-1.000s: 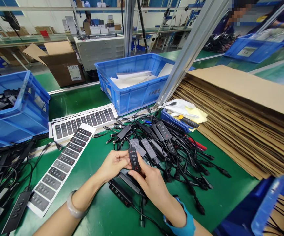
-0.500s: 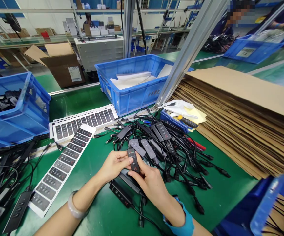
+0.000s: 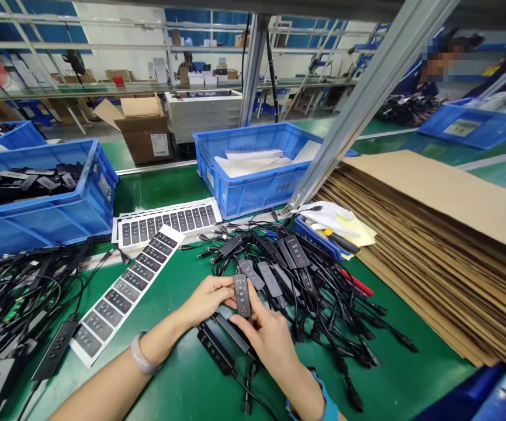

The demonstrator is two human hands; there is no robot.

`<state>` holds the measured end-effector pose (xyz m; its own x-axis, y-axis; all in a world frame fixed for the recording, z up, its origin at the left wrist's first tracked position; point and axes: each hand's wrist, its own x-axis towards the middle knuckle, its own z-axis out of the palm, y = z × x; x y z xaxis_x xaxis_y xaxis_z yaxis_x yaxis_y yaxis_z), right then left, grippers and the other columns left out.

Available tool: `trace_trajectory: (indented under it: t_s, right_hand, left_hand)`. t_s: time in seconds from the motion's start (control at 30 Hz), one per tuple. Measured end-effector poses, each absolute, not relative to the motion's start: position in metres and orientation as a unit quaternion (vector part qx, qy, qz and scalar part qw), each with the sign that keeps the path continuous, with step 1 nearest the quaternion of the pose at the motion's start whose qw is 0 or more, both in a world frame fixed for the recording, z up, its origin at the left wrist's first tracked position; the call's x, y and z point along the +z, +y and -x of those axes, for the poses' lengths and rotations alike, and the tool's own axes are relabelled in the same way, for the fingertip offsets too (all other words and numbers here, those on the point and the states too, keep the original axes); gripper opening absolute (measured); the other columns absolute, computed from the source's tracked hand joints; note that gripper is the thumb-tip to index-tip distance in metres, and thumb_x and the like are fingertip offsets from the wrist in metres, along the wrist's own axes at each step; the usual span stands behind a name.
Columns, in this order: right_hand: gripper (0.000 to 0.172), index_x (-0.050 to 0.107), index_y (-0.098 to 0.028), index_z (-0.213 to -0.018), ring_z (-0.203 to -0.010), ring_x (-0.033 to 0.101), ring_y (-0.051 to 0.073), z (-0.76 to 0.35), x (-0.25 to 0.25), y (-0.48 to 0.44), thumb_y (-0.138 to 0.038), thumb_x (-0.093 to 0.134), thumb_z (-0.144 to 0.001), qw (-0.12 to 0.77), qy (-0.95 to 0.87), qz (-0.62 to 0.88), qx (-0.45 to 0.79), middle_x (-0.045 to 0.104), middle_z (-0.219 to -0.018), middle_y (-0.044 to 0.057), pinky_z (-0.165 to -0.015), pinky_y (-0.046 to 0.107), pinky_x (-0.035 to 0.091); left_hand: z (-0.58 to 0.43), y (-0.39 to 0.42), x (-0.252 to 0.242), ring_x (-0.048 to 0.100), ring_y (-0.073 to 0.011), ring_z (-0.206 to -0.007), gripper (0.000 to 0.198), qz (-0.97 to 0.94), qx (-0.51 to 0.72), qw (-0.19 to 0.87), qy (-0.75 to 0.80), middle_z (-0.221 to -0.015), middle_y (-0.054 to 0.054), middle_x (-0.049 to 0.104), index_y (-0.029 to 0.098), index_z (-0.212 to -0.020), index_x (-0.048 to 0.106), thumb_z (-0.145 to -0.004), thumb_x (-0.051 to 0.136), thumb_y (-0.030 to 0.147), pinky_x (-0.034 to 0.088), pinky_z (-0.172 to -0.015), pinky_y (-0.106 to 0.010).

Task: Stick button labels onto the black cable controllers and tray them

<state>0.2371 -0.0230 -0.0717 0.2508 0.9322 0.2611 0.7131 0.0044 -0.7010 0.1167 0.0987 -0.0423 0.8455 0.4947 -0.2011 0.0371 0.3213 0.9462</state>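
Between my two hands is a small black controller with a column of buttons and red marks, held upright, face toward me. My left hand pinches its left side, and my right hand grips the right edge with fingers and thumb. Just below lie a black controller with a cable and a narrow black case. Beyond my hands spreads a heap of black cabled controllers. A sheet of black button labels slants across the bench at left, overlapping further label sheets.
Blue bins stand at the back and left. Stacked cardboard fills the right side, beside a metal post. A small blue tray holds tools. Tangled cables and circuit boards lie left. Another person is at far right.
The view has tilted up and turned a little left. In my hands the controller now stands more upright, and my left thumb no longer covers its face.
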Motion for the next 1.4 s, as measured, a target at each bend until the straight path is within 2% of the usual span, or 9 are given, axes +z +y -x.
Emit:
trace_trajectory:
  t_s: [0.4,0.53,0.7,0.83,0.9,1.0,1.17,1.27,1.4]
  right_hand:
    - [0.067,0.047,-0.005,-0.142,-0.044,0.057,0.017,-0.237,-0.079,-0.025,-0.054,0.039,-0.097,0.358,-0.616,0.695,0.093,0.064,-0.056,0.004,-0.046,0.025,0.046]
    - [0.061,0.047,-0.009,-0.143,-0.047,0.058,0.018,-0.240,-0.080,-0.023,-0.043,0.052,-0.092,0.334,-0.613,0.706,0.122,0.065,-0.058,0.003,-0.048,0.025,0.044]
    - [0.066,0.044,-0.011,-0.145,-0.053,0.059,0.020,-0.241,-0.066,-0.019,-0.030,0.060,-0.084,0.308,-0.581,0.726,0.202,0.064,-0.057,0.000,-0.052,0.026,0.041]
    - [0.059,0.053,-0.015,-0.136,-0.055,0.057,0.018,-0.243,-0.056,-0.017,-0.027,0.061,-0.079,0.377,-0.539,0.705,0.265,0.064,-0.062,-0.001,-0.053,0.026,0.037]
    - [0.048,0.061,-0.017,-0.122,-0.055,0.054,0.015,-0.244,-0.053,-0.016,-0.024,0.063,-0.075,0.436,-0.510,0.677,0.303,0.062,-0.064,-0.002,-0.053,0.025,0.035]
    - [0.033,0.062,-0.018,-0.097,-0.056,0.051,0.012,-0.247,-0.045,-0.016,-0.026,0.070,-0.067,0.529,-0.440,0.592,0.419,0.059,-0.065,-0.004,-0.053,0.023,0.035]
    - [0.046,0.056,-0.018,-0.101,-0.059,0.055,0.010,-0.245,-0.019,-0.024,-0.041,0.078,-0.067,0.609,-0.289,0.415,0.612,0.066,-0.077,0.001,-0.050,0.019,0.035]
    - [0.051,0.056,-0.019,-0.105,-0.062,0.057,0.010,-0.236,-0.006,-0.029,-0.044,0.080,-0.069,0.629,-0.293,0.390,0.605,0.068,-0.080,0.002,-0.050,0.018,0.037]
    - [0.055,0.056,-0.018,-0.109,-0.061,0.057,0.010,-0.212,-0.006,-0.032,-0.048,0.080,-0.069,0.627,-0.334,0.415,0.568,0.067,-0.078,0.002,-0.048,0.017,0.039]
  left_hand:
    - [-0.119,0.094,-0.037,0.067,-0.0190,-0.069,0.031,-0.620,0.148,0.726,0.258,-0.070,-0.005,0.071,0.015,-0.088,0.075,-0.074,0.049,0.024,0.054,-0.076,-0.033]
    - [-0.106,0.104,-0.017,0.064,-0.0193,-0.068,0.025,-0.696,0.154,0.631,0.306,-0.071,-0.005,0.069,0.016,-0.087,0.074,-0.076,0.053,0.024,0.053,-0.071,-0.031]
    - [-0.068,0.099,0.021,0.060,-0.0228,-0.089,0.018,-0.839,0.145,0.446,0.276,-0.091,-0.005,0.067,0.022,-0.093,0.070,-0.077,0.066,0.029,0.046,-0.088,-0.035]
    - [-0.046,0.077,0.010,0.050,-0.0303,-0.121,0.078,-0.917,0.034,0.375,0.130,-0.135,-0.011,0.055,0.028,-0.138,0.048,-0.068,0.080,0.040,0.037,-0.105,-0.041]
    - [-0.039,0.069,-0.003,0.052,-0.0282,-0.118,0.056,-0.938,0.017,0.326,0.117,-0.131,-0.010,0.058,0.031,-0.137,0.050,-0.083,0.066,0.032,0.036,-0.104,-0.042]
    - [-0.030,0.067,-0.016,0.059,-0.0247,-0.105,0.043,-0.960,0.027,0.243,0.136,-0.112,-0.006,0.067,0.032,-0.122,0.060,-0.083,0.056,0.016,0.033,-0.104,-0.045]
    - [-0.021,0.076,-0.022,0.056,-0.0277,-0.114,0.046,-0.951,0.132,0.133,0.245,-0.120,-0.005,0.067,0.032,-0.108,0.067,-0.077,0.045,0.006,0.029,-0.107,-0.057]
    - [-0.026,0.076,-0.018,0.053,-0.0298,-0.123,0.043,-0.911,0.204,0.214,0.286,-0.131,-0.009,0.062,0.030,-0.119,0.066,-0.086,0.042,0.016,0.032,-0.108,-0.057]
    - [-0.052,0.065,-0.004,0.059,-0.0291,-0.119,0.048,-0.754,0.239,0.534,0.298,-0.126,-0.011,0.066,0.023,-0.130,0.060,-0.088,0.053,0.047,0.042,-0.106,-0.046]
